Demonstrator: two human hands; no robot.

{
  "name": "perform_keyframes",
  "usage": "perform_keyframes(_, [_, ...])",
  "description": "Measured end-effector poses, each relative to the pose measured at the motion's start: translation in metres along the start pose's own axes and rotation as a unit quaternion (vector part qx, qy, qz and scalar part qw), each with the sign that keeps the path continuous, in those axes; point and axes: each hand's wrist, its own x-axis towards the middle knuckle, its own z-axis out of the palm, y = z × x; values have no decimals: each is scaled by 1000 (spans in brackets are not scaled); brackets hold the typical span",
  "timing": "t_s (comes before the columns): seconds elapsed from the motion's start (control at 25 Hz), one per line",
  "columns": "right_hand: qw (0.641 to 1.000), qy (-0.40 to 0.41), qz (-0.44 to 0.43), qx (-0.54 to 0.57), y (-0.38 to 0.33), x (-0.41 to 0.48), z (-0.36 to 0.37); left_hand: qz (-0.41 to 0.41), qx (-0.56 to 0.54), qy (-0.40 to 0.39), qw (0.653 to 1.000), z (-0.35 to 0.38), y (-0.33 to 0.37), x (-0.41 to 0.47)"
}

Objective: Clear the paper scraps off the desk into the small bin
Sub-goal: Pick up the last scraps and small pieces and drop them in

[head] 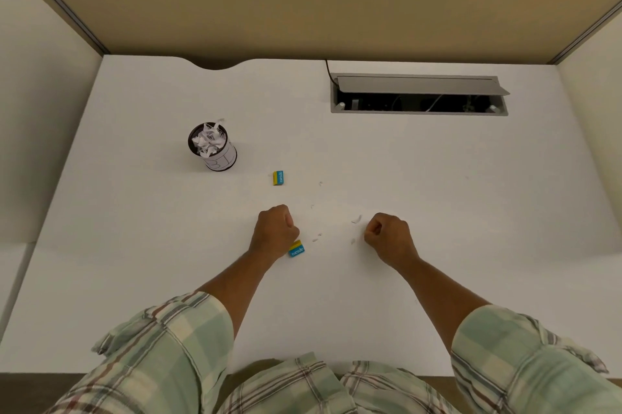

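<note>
eraser (296, 250) touching left hands (274, 232).

Soft, even, warm overhead light; faint shadows; wide-angle bending at the edges; slightly soft focus throughout.

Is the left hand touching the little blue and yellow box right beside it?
Cannot tell. In the head view the left hand overlaps the top corner of the near blue and yellow box, so contact or a gap is hidden.

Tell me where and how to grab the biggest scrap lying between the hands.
Pinch the scrap across its short width, coming straight down from above. It lies flat and thin on the desk, with one end apparently curling up, so that end probably gives fingertips purchase. The right hand is nearest.
</note>
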Motion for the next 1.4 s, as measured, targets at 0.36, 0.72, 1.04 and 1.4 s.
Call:
perform_keyframes(0.36, [994, -76, -56, -53, -3, 0, 17, 75, 11, -68, 995, 19, 13, -1])
perform_keyframes(0.72, [982, -67, -97, -149, -5, -2, 27, 73, 94, -76, 990, 30, 17, -4])
perform_keyframes(1.04, [979, -70, -131, -141, -4, -2, 24, 85, 68, -71, 991, 31, 15, -1])
perform_keyframes(1.4, [998, 31, -60, -20, -13, 11, 6, 93, 30, -52, 994, 33, 14, -1])
